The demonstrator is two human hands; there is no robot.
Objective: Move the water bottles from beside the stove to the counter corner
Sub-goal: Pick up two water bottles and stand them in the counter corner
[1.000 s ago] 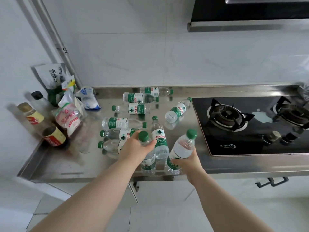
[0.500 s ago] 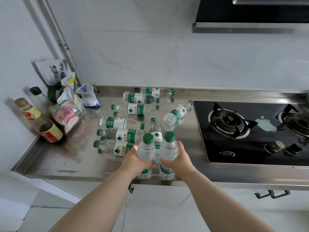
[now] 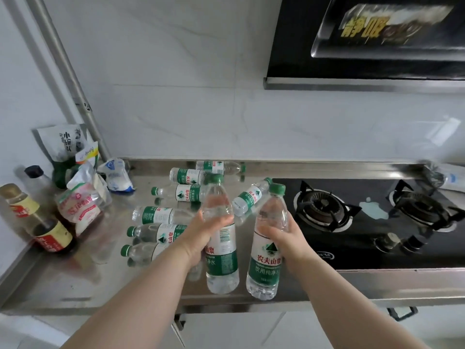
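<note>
From the head camera, a stainless steel table (image 3: 75, 285) runs along a pale, glossy tiled wall (image 3: 201, 109), its brushed surface dull and smeared with reflections. Set into its right part is a black glass stove (image 3: 364, 248) with two ringed burners, and a black range hood (image 3: 364, 39) hangs above it. A grey pipe (image 3: 68, 76) slants down the wall into the left corner.

That corner holds crinkled plastic food bags (image 3: 80, 205), two dark sauce bottles (image 3: 47, 235) and a clear bottle with a black cap.

Between the bags and the stove lie several water bottles (image 3: 161, 215) on their sides, clear ribbed plastic with green caps and green-and-white labels.

The left hand (image 3: 201, 235) is wrapped around one upright water bottle (image 3: 221, 248), and the right hand (image 3: 284, 238) grips a second bottle (image 3: 266, 248) at its shoulder. Both bottles are near the table's front edge, just left of the stove; whether their bases touch the steel is hard to judge.
</note>
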